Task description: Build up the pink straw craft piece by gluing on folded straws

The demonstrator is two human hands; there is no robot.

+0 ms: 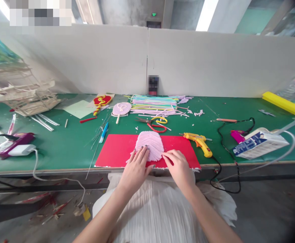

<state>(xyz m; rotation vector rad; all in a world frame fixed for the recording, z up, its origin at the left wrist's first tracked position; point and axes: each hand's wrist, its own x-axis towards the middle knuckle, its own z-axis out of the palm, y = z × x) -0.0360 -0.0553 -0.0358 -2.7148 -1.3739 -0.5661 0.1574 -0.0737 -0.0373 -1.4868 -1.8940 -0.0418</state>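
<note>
A pale pink ribbed piece [151, 141], rounded and laid out in slanting rows like a leaf, lies on a red sheet [114, 148] at the table's front edge. My left hand [137, 165] rests flat on its lower left part, fingers stretched out. At the lower right edge of the piece, my right hand [179, 165] has thumb and forefinger pinched together; what is between them is too small to make out. Just beyond the sheet lie scissors [153, 124] with red and yellow handles. A yellow glue gun [199, 141] lies over the sheet's right corner.
Behind the scissors is a pile of coloured fuzzy strips [154, 104]. A pink round piece on a stick [121, 108] and a blue cutter [103, 132] lie left. A power strip [13, 145] stands far left, a milk carton [261, 143] right, with cables running nearby.
</note>
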